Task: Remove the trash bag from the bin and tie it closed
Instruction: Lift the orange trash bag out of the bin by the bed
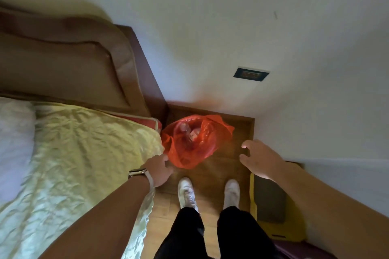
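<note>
Reach stage: the red trash bag (pixel 192 141) is ungrasped. Left hand (pixel 159 171) at its near-left edge, grip unclear; right hand (pixel 260 159) spread wide, apart. Next: gather the rim and lift.

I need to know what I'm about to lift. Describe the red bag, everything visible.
The bag is thin, translucent red plastic, crinkled, its mouth open and untied, edges flopping outward. Inside show what looks like a clear bottle and other trash, too blurred to name. It sits in the corner between bed and wall; the bin itself is hidden. The left hand reaches its near edge; contact is unclear. The right hand is apart.
</note>
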Demonstrator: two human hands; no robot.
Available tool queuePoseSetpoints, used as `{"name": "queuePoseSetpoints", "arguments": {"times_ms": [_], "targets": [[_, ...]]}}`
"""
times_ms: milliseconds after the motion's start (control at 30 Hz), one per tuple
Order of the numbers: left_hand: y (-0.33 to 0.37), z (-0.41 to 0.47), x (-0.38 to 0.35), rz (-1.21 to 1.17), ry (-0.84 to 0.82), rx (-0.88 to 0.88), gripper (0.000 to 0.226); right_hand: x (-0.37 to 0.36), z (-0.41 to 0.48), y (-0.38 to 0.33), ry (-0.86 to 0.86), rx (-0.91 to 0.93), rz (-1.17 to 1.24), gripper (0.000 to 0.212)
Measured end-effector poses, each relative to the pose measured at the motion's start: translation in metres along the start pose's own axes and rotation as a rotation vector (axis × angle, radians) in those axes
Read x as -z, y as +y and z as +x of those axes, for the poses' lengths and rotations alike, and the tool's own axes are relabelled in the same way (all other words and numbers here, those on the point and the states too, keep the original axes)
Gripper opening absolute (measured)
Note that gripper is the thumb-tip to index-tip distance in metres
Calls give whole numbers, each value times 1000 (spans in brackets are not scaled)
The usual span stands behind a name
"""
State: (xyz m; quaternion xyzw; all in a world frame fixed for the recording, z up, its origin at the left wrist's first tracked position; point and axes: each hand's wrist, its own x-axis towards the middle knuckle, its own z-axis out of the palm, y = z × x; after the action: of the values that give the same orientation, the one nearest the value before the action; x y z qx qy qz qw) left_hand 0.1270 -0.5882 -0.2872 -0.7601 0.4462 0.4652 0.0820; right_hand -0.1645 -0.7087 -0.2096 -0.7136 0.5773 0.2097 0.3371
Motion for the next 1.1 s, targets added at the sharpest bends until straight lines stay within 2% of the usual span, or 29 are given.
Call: {"name": "queuePoseSetpoints", "arguments": {"times_ms": [100, 233, 333, 467, 567, 667, 733, 800, 900, 1000, 1100], "targets": [[5, 27, -8, -109, 49, 30, 16, -6, 43, 3, -10, 8, -13, 43], [7, 76, -27, -242, 115, 113, 9, -23, 111, 18, -12, -6, -40, 47], [7, 117, -49, -331, 179, 177, 21, -40, 160, 36, -25, -10, -59, 50], [8, 167, -80, -396, 276, 320, 68, -69, 218, 56, 2, 11, -56, 46], [1, 196, -105, -375, 319, 424, 76, -90, 259, 64, 13, 21, -4, 45], [-7, 212, -119, -431, 345, 401, 64, -111, 294, 67, 16, 30, -11, 39], [-10, 217, -125, -442, 364, 364, 48, -122, 309, 65, 13, 39, -22, 43], [-12, 221, -130, -422, 413, 335, 44, -131, 317, 63, 27, 50, -47, 44], [-7, 219, -133, -441, 499, 293, 42, -139, 324, 63, 64, 70, -65, 32], [0, 218, -130, -526, 506, 276, 29, -141, 322, 64, 79, 91, 23, 12], [15, 215, -123, -654, 493, 248, 13, -137, 309, 58, 97, 155, 100, 17]]}}
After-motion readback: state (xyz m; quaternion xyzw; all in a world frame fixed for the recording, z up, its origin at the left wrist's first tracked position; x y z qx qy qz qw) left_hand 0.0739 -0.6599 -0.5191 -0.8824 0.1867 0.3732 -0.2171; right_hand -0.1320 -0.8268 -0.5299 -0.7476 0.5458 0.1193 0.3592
